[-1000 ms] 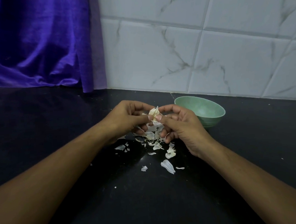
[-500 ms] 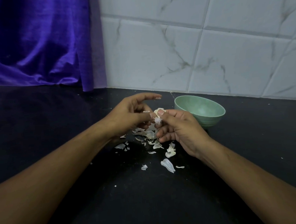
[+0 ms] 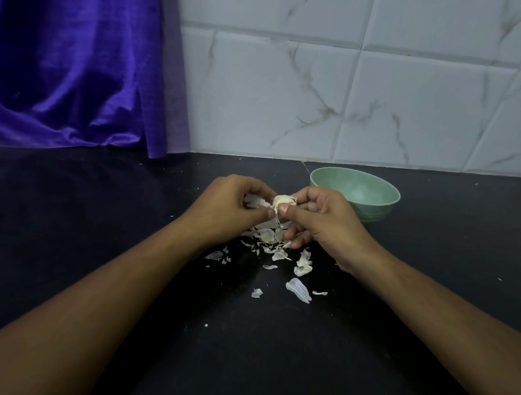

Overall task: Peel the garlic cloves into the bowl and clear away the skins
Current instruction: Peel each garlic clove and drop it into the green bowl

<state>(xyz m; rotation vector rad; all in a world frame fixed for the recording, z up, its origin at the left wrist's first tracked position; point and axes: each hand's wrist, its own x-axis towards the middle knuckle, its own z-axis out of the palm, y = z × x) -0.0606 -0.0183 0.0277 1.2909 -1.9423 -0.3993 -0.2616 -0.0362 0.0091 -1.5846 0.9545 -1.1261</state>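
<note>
head view: the clove [image 3: 283, 200] is held above the tabletop [image 3: 262, 363], between the two hands and just left of the bowl [image 3: 383, 204]. the right grip [image 3: 324, 221] is pinched on the clove, with the thumb pressed on its near side and the fingers curled behind it. the left grip [image 3: 223, 208] is pinched on a skin [image 3: 255, 201] that is drawn leftward off the clove; a thin strand is seen hanging from the clove between the thumbs. both forearms are extended from the near edge of the frame.

the skins [image 3: 272, 239] are scattered on the tabletop directly below the hands, with a few larger flakes lying nearer the camera. the bowl, pale green, is stood upright on the tabletop close to the wall [image 3: 338, 87], its left side partly hidden by the right grip; whether the two touch cannot be told. its contents cannot be made out. a purple curtain [image 3: 65, 71] is hung at the rear left, down to the tabletop.
</note>
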